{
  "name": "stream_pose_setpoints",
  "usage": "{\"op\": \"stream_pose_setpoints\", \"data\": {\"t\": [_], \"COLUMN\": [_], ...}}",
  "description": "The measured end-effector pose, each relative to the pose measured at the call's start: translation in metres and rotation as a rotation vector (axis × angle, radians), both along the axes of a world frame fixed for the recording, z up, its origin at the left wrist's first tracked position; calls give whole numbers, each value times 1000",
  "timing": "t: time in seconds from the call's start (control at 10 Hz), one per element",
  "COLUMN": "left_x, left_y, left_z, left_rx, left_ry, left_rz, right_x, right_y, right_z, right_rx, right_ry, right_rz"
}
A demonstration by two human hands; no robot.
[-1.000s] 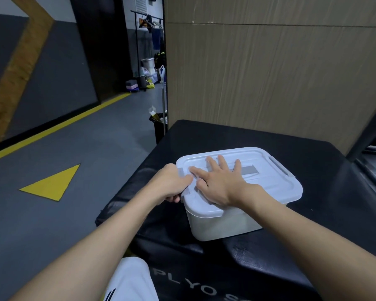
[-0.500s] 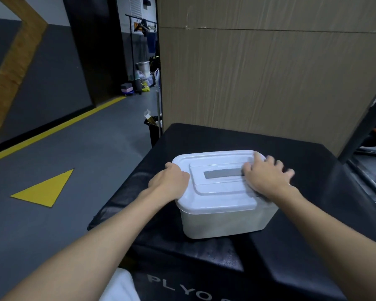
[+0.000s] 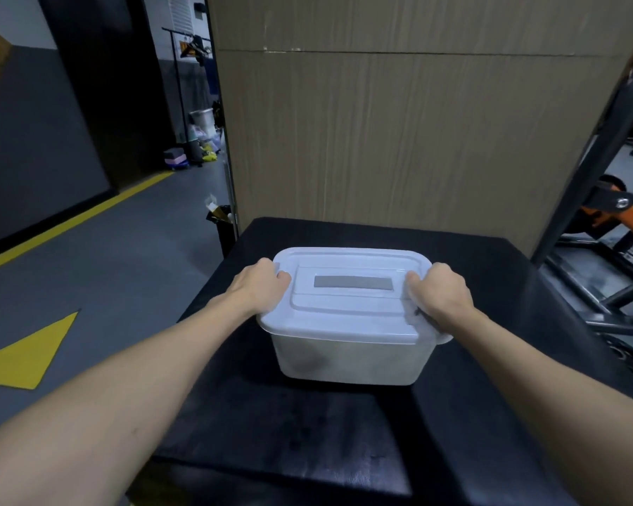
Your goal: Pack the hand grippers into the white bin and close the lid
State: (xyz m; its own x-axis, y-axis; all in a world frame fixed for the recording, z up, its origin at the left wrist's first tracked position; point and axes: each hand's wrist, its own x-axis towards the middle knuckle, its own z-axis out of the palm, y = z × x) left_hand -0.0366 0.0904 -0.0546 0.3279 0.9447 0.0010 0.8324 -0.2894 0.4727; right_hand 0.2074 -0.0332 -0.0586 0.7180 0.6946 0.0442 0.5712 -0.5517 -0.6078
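The white bin [image 3: 348,359] stands on a black padded box [image 3: 307,425] in front of me. Its white lid [image 3: 340,315] with a grey strip in the middle lies flat on top. My left hand [image 3: 260,286] grips the lid's left end, thumb over the top edge. My right hand [image 3: 439,294] grips the right end, fingers curled over the side latch. The bin's walls are frosted, and a faint dark shape shows through the front. No hand grippers can be made out.
A tall wooden panel [image 3: 399,133] rises just behind the black box. Orange and black gym equipment [image 3: 607,257] stands to the right. To the left is grey floor with a yellow triangle [image 3: 26,356], and a small black bin [image 3: 222,224] sits by the panel's corner.
My right hand moved from the lid's top to its right end and curled over the latch. The bin has turned square to me. My left hand stayed at the left end.
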Motion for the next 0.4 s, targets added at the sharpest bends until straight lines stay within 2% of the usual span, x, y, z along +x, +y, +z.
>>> {"op": "stream_pose_setpoints", "data": {"t": [0.1,0.2,0.3,0.4], "left_x": [18,23,30,50], "left_y": [12,24,44,61], "left_z": [-3,3,27,57], "left_rx": [-12,-78,-173,-50], "left_ry": [-3,109,296,272], "left_rz": [-9,-47,-108,-113], "right_x": [10,18,36,51], "right_y": [4,10,27,42], "right_z": [-4,-6,9,42], "right_rx": [-21,-123,-283,-161], "right_ry": [15,10,-118,-112], "right_rz": [-41,-19,47,88]}}
